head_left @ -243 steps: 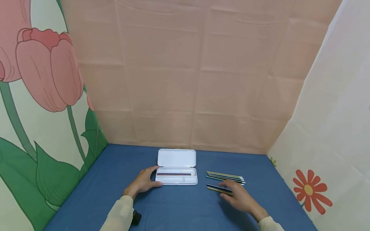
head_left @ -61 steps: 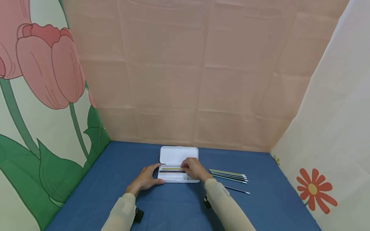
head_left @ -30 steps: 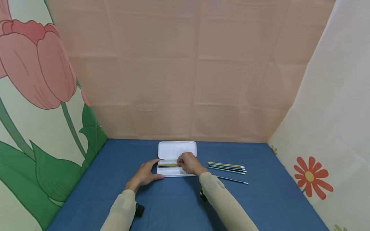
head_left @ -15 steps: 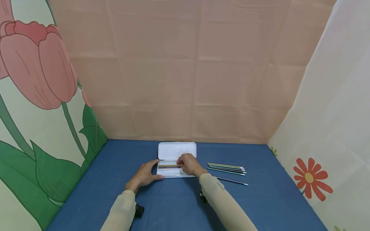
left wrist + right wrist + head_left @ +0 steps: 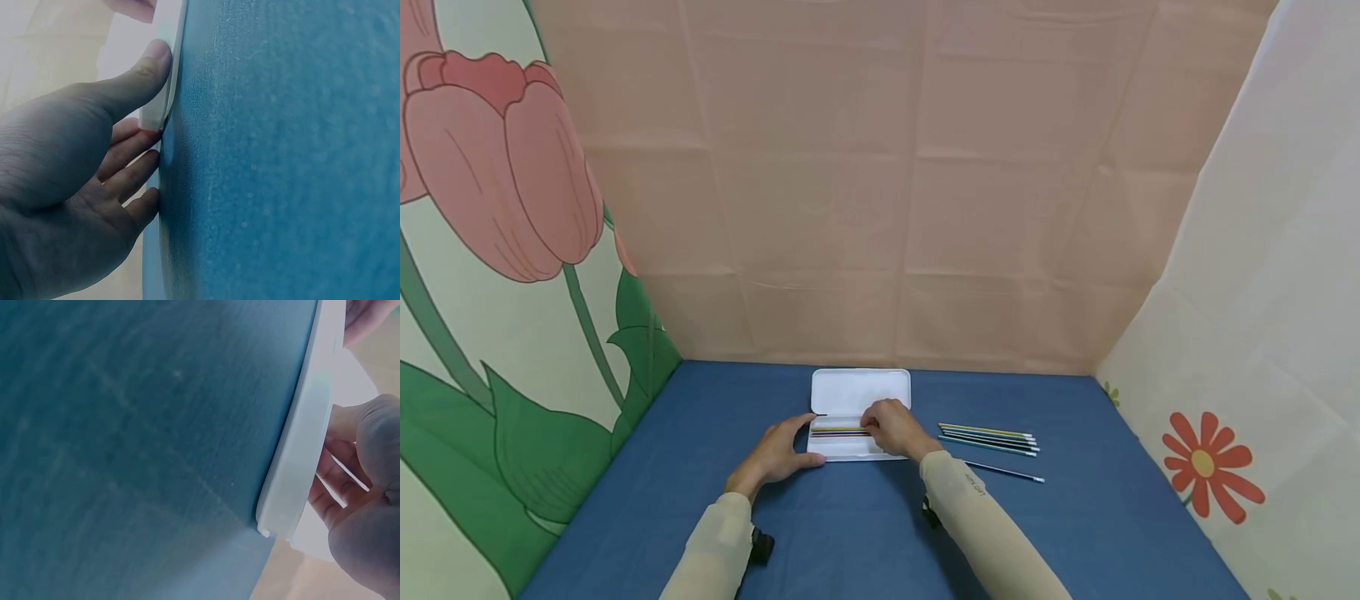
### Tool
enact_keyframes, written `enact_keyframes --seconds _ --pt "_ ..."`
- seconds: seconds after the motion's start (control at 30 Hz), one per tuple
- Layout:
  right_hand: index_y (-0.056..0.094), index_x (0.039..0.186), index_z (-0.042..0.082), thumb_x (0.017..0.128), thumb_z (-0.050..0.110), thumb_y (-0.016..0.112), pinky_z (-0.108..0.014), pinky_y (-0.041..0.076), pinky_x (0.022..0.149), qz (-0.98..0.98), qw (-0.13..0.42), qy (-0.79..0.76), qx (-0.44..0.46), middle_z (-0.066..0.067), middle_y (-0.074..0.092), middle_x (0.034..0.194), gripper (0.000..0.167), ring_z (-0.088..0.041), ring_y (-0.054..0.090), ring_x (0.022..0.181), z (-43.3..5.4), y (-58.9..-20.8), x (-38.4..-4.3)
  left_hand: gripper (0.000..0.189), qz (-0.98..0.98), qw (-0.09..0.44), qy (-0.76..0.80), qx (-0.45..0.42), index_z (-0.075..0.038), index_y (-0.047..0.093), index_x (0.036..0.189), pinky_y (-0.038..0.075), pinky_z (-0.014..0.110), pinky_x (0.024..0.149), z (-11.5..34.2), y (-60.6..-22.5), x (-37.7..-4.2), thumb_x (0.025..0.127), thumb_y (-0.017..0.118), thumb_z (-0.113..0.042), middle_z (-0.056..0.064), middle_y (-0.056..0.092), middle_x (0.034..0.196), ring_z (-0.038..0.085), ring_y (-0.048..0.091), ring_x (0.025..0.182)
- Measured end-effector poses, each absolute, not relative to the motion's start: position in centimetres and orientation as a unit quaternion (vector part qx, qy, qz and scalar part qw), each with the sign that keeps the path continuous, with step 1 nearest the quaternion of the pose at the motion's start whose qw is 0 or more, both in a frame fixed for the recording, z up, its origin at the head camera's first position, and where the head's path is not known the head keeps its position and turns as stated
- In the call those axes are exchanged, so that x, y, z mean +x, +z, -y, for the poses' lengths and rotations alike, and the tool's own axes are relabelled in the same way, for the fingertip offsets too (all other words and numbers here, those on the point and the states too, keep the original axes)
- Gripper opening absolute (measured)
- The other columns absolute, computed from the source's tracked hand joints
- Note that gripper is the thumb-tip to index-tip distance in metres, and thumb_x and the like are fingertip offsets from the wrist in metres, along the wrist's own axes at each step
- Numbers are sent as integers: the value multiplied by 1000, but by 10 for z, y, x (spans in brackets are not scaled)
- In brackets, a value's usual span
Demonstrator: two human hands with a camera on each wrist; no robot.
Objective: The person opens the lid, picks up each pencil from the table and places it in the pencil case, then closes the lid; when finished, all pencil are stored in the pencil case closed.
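An open white pencil case lies on the blue cloth, its lid tipped back. My left hand holds the case's left end, thumb at the front edge and forefinger at the back corner. In the left wrist view the thumb presses the case wall. Inside lie a yellow pencil and darker pencils side by side. My right hand reaches over the case, fingertips bent at the yellow pencil's right end, which they hide. In the right wrist view the case's front wall covers those fingertips.
Right of the case lies a group of several pencils with white ends. A single dark pencil lies nearer, partly behind the right sleeve. Printed cloth walls surround the blue table cloth.
Eight seconds ago my right hand was at two pencils on the cloth; the yellow one now lies in the case. Over the last second the hands stay almost still. The left keeps its hold.
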State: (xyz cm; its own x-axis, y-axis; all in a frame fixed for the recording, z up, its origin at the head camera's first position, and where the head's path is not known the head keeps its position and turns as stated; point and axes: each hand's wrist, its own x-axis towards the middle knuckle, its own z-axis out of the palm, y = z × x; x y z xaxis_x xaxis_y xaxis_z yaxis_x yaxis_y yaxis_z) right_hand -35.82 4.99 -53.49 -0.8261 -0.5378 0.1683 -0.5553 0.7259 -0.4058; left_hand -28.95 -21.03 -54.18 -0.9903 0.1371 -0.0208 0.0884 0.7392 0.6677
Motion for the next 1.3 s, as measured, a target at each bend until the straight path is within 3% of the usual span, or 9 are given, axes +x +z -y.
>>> enact_keyframes --seconds 0.33,0.6,0.9,1.3 --pt "87 117 8 106 5 75 -34 67 93 922 15 237 306 -6 86 114 16 -11 70 93 -60 -535 -359 89 -932 33 357 58 -8 50 169 38 74 133 208 -543 -290 95 94 -31 26 50 174 53 44 164" --pt "83 126 5 108 8 73 -45 68 103 913 -3 267 308 -9 85 124 20 -23 79 112 -70 -534 -355 90 -932 34 356 57 -7 51 168 38 73 133 207 -542 -291 94 95 -31 26 51 173 53 44 164" --pt "78 136 4 107 18 78 -55 63 113 911 -16 285 298 -12 81 135 32 -32 76 128 -86 -522 -343 89 -931 32 359 56 -6 51 168 38 73 133 205 -543 -291 94 95 -28 26 51 174 53 44 164" --pt "70 149 4 107 26 80 -61 56 122 913 -8 284 293 -13 74 150 48 -36 69 143 -131 -514 -316 90 -930 28 362 63 -5 51 168 38 74 132 209 -542 -290 94 95 -30 28 50 174 55 43 164"
